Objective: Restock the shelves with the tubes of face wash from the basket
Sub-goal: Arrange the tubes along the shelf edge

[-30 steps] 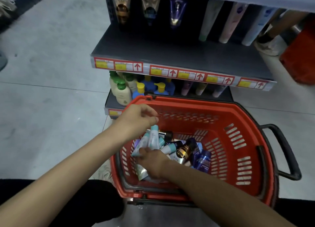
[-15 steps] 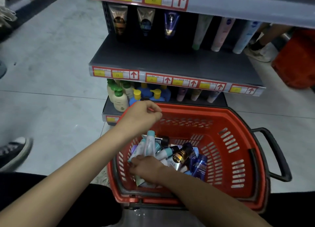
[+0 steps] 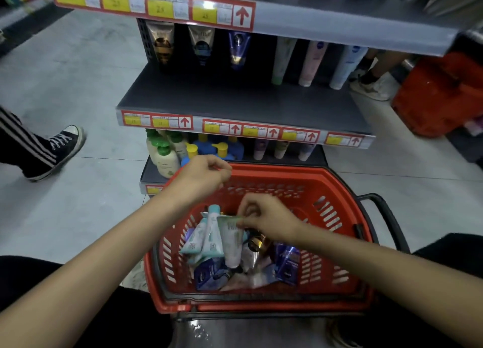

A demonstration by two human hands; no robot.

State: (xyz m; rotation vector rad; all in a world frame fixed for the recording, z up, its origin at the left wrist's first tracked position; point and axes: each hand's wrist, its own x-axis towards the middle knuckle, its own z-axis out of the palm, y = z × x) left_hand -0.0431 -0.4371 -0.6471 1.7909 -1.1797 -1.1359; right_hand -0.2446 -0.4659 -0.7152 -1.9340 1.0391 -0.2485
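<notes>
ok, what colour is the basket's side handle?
Black. The handle stands out against the red basket, best seen in the head view.

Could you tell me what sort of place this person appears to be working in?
Most likely a shop's toiletries aisle: dark shelves edged with yellow price labels, tubes and pump bottles lined up on them, and a red shopping basket holding more tubes.
</notes>
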